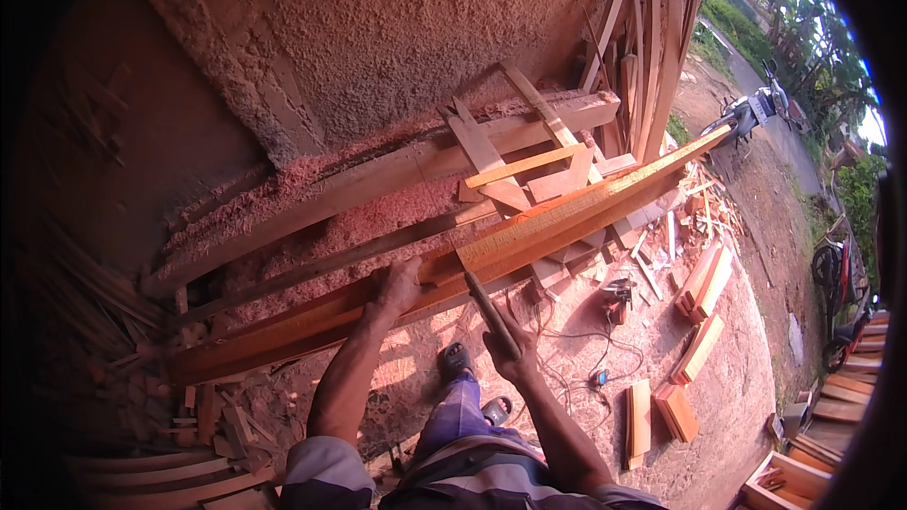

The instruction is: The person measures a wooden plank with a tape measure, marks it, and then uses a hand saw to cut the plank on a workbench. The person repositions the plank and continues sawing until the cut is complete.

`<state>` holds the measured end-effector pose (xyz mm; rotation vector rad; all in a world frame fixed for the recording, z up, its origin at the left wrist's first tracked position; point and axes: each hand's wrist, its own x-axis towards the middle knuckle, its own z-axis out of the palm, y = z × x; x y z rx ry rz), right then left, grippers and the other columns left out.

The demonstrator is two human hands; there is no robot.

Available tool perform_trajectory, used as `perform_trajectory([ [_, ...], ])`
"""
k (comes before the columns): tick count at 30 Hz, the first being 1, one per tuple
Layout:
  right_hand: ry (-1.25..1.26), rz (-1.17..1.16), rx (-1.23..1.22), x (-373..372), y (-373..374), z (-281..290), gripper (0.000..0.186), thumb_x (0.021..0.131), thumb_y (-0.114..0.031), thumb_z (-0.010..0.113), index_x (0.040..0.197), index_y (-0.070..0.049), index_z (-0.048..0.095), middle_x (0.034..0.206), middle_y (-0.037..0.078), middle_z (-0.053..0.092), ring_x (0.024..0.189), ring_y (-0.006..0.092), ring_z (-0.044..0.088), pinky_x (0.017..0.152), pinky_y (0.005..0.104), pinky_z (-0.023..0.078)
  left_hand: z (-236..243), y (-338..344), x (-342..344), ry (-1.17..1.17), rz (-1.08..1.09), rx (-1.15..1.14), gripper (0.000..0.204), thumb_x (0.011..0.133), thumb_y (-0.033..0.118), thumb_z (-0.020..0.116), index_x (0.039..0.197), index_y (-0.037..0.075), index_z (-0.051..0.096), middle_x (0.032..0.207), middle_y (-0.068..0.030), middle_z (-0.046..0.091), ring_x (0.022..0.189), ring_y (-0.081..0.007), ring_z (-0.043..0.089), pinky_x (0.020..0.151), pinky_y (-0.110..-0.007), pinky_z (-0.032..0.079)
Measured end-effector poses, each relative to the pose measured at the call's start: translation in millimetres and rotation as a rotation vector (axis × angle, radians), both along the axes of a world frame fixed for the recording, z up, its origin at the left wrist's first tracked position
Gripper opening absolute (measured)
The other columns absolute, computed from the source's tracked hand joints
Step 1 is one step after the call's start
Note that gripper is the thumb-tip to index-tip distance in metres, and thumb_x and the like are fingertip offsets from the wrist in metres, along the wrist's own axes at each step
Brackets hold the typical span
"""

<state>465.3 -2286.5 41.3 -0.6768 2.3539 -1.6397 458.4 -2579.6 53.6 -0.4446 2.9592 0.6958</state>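
Head cam: left grip is curled on the long plank, can't tell if it's actually clamped. Right grip is closed round a stick-like tool, tip by the plank, just right of the left grip. Power tool sits right of the right grip.

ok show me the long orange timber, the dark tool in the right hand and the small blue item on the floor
Long orange timber (567,211): head view, its upper face.
Dark tool (488,312): head view, middle of its length.
Small blue item (600,378): head view, centre of its body.
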Motion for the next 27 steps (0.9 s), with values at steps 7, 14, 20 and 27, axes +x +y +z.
perform_trajectory([
  [7, 0.046, 0.077, -0.132, 20, -26, 11, 0.063, 0.087, -0.011, 0.075, 0.148, -0.009, 0.057, 0.085, 0.019, 0.072, 0.070, 0.0277, 0.074, 0.065, 0.0360, 0.057, 10, -22, 39, 0.090, 0.048, -0.053, 0.047, 0.077, 0.038, 0.088, 0.106, 0.008, 0.066, 0.096, -0.0212, 0.075, 0.093, -0.0417, 0.073, 0.078, -0.054, 0.056],
  [14, 0.000, 0.204, -0.138, 35, -35, 9, 0.063, 0.091, -0.018, 0.071, 0.151, -0.016, 0.053, 0.087, 0.019, 0.072, 0.076, 0.0304, 0.075, 0.072, 0.0381, 0.058, -12, -38, 86, 0.186, 0.096, -0.040, 0.046, 0.075, 0.038, 0.089, 0.096, 0.005, 0.064, 0.091, -0.0221, 0.074, 0.087, -0.0427, 0.072, 0.071, -0.052, 0.057],
  [20, -0.023, 0.250, -0.071, 26, -45, 6, 0.062, 0.091, -0.017, 0.072, 0.150, -0.014, 0.055, 0.086, 0.019, 0.071, 0.077, 0.0301, 0.075, 0.072, 0.0384, 0.057, -26, -45, 96, 0.265, 0.122, 0.028, 0.048, 0.074, 0.036, 0.090, 0.092, 0.003, 0.061, 0.086, -0.0236, 0.072, 0.085, -0.0439, 0.072, 0.069, -0.053, 0.056],
  [27, 0.025, 0.241, -0.146, 18, -44, -15, 0.062, 0.090, -0.016, 0.075, 0.149, -0.012, 0.056, 0.099, 0.018, 0.075, 0.082, 0.0200, 0.075, 0.074, 0.0325, 0.057, -22, -43, 90, 0.347, 0.148, 0.154, 0.046, 0.074, 0.025, 0.092, 0.100, 0.001, 0.062, 0.091, -0.0244, 0.073, 0.090, -0.0439, 0.072, 0.073, -0.051, 0.057],
])
